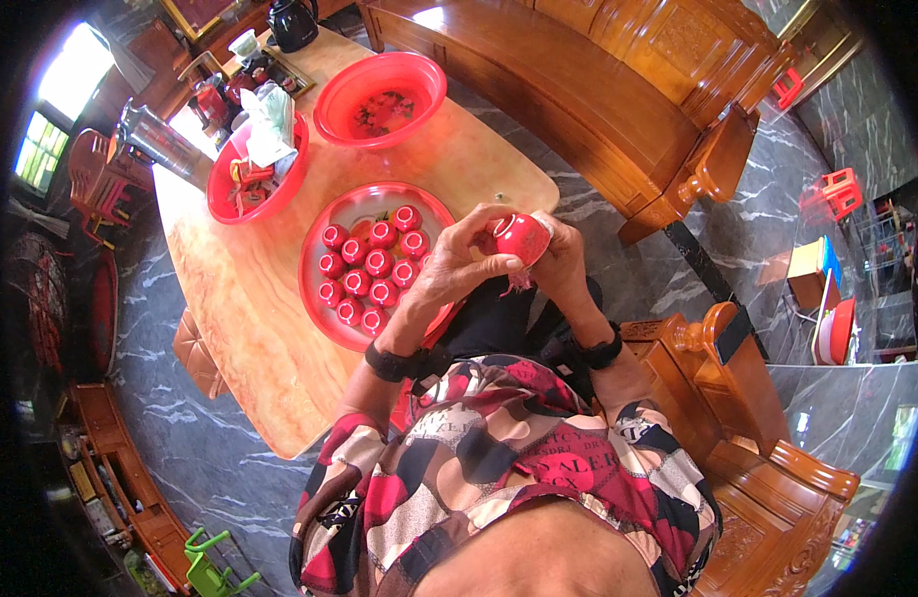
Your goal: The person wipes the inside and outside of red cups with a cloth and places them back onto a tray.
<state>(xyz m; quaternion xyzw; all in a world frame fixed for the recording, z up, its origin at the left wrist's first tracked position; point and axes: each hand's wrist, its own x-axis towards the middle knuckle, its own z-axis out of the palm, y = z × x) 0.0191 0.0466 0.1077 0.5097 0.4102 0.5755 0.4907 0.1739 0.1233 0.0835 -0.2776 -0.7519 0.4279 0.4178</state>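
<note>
1. Holding a red cup point(524, 242) just right of the round tray point(311, 267) of overturned cups point(378, 263);
2. Clasping its left side between curved, parted thumb and forefinger of the left hand point(454, 257);
3. Gripping its right side with bent, partly hidden fingers of the right hand point(566, 261)

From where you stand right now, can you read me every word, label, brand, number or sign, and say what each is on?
Patterned shirt: printed lettering, partly lost in the folds; I won't copy its wording.
Held red cup: no lettering that I can make out.
Red cups on the round tray: white rings, no legible lettering.
Pale bag: any print is too small to read.
</note>
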